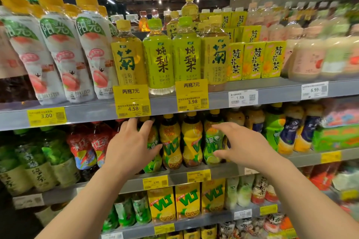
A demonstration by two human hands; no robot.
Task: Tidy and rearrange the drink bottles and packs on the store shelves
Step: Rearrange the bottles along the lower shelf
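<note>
Head view: my left hand [132, 143] and right hand [246, 147] reach, fingers released, toward the lemon tea bottles [191, 139]. Nothing is grasped; that shelf [213, 172] row apparently remains unsorted.

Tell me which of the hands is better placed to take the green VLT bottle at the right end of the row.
Probably the right hand. Its open fingers and thumb already frame the green VLT bottle. The left hand spreads over another green bottle further left.

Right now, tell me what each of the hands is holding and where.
Nothing is held. The left hand and right hand reach, fingers spread, toward the VLT bottles on the middle shelf; contact cannot be told.
</note>
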